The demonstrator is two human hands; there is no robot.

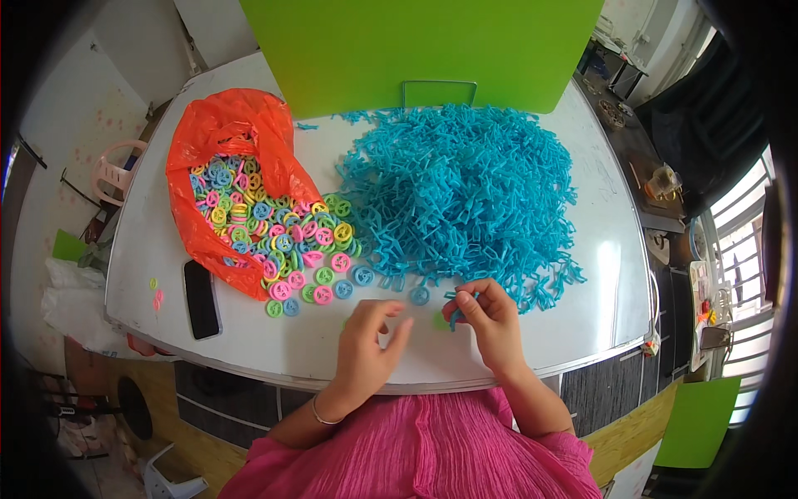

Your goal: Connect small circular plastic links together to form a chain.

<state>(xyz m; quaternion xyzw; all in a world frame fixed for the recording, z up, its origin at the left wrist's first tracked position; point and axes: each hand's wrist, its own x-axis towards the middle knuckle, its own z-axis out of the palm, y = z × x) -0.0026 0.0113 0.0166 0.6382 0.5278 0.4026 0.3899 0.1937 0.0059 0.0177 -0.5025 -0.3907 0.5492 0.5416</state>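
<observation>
Over the near part of the white table, my right hand [492, 323] pinches a small blue plastic piece [454, 317] between thumb and fingers. My left hand [367, 343] hovers to its left, thumb and fingers curved and apart, with nothing visible in it. A green wheel-like disc [440, 321] lies just beside the right fingertips, partly covered. Farther off is a blue disc [420, 295]. Beyond my right hand rises a big heap of blue plastic pieces [465, 191]. Pink, yellow, green and blue discs [291, 241] spill from a red plastic bag [274, 145] on the left.
A black phone [202, 299] lies left of the discs, near the table edge. An upright green board [424, 50] with a metal wire stand [439, 93] closes off the back of the white table [582, 324]. A pink chair [116, 173] stands beyond the left edge.
</observation>
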